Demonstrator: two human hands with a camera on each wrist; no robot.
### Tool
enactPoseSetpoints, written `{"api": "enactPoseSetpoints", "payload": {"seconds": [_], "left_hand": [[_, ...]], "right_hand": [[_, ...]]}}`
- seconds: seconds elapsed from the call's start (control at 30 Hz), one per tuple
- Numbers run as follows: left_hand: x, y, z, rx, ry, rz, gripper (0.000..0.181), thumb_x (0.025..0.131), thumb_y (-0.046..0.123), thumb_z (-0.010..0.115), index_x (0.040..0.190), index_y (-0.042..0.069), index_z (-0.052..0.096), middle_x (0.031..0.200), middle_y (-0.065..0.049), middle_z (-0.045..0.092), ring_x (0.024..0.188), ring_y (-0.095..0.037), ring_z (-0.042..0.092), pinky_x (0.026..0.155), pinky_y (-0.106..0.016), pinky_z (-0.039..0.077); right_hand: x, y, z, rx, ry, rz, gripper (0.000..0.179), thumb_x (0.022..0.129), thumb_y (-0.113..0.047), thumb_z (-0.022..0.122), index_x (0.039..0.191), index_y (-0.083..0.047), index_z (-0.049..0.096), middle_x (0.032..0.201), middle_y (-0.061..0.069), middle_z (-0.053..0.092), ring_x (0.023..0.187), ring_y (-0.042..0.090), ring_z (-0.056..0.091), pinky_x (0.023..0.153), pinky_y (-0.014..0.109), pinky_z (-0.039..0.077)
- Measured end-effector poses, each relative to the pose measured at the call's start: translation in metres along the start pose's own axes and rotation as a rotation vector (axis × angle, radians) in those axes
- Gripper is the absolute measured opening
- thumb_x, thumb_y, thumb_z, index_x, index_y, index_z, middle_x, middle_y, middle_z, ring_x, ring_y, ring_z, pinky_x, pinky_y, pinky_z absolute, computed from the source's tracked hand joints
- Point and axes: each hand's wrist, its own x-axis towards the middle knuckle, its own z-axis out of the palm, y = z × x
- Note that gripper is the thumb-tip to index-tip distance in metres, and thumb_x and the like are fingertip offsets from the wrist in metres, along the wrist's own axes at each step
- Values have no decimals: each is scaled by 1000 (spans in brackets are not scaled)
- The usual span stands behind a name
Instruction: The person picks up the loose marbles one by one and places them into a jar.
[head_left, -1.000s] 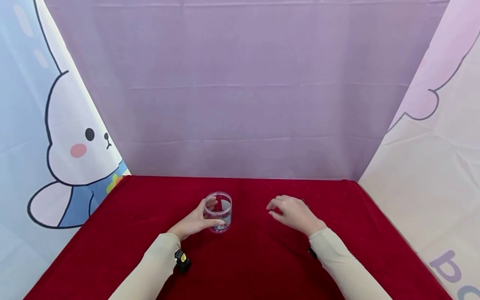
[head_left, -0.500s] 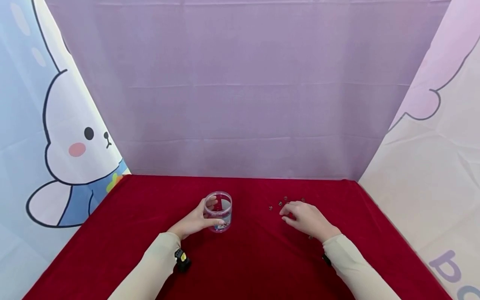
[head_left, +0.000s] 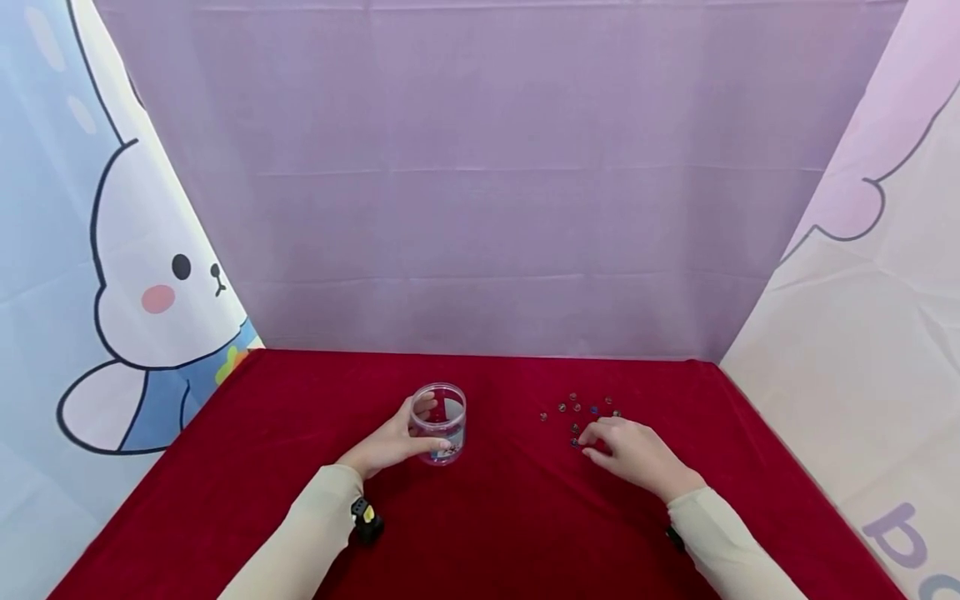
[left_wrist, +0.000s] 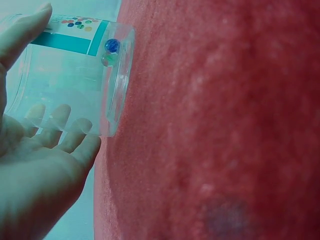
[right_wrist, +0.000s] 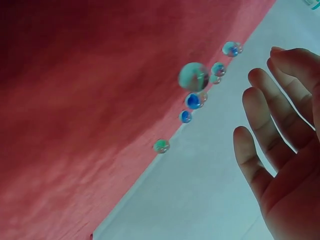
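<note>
My left hand (head_left: 392,443) grips a clear plastic jar (head_left: 454,429) that stands upright and lidless on the red cloth. Thumb and fingers wrap its sides. Through the wall in the left wrist view, a blue marble (left_wrist: 112,46) and a greenish marble (left_wrist: 108,60) lie at the bottom of the jar. On the right, my right hand (head_left: 639,457) hovers low beside several scattered glass marbles (head_left: 595,409), its fingers loosely bent. Nothing shows between those fingers in the right wrist view, where a larger-looking clear marble (right_wrist: 193,77) is nearest the camera.
A red cloth (head_left: 480,533) covers the table. Behind it hangs a purple curtain (head_left: 480,208). Printed fabric walls, one with a rabbit (head_left: 157,267), close off the left and right sides.
My right hand has moved right and toward me, away from the jar. Marbles it covered before now show on the cloth. The left hand and the jar have stayed in place.
</note>
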Motion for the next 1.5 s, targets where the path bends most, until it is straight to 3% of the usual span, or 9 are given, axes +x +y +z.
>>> {"api": "enactPoseSetpoints", "payload": {"seconds": [0.6,1.2,1.5], "left_hand": [[-1,0,-1,-4,2,0,91,85,32,82,154,15,25,158,-10,29,145,-31,27,112,-52,32],[-1,0,0,-3,-1,1,91,86,32,81,154,15,24,159,-10,28,145,-31,27,111,-52,34],[-1,0,0,-6,0,1,91,86,32,81,155,15,24,159,-11,28,145,-32,27,111,-53,34]], "right_hand": [[-33,9,-8,5,-62,95,16,83,-20,82,95,-23,72,90,-14,64,82,6,59,73,30,56],[-43,17,-11,-14,-111,82,16,83,-21,83,94,-23,72,88,-16,62,79,4,57,72,30,55],[-44,17,-11,38,-123,73,16,82,-16,83,94,-20,72,87,-14,63,78,5,58,70,29,55]]}}
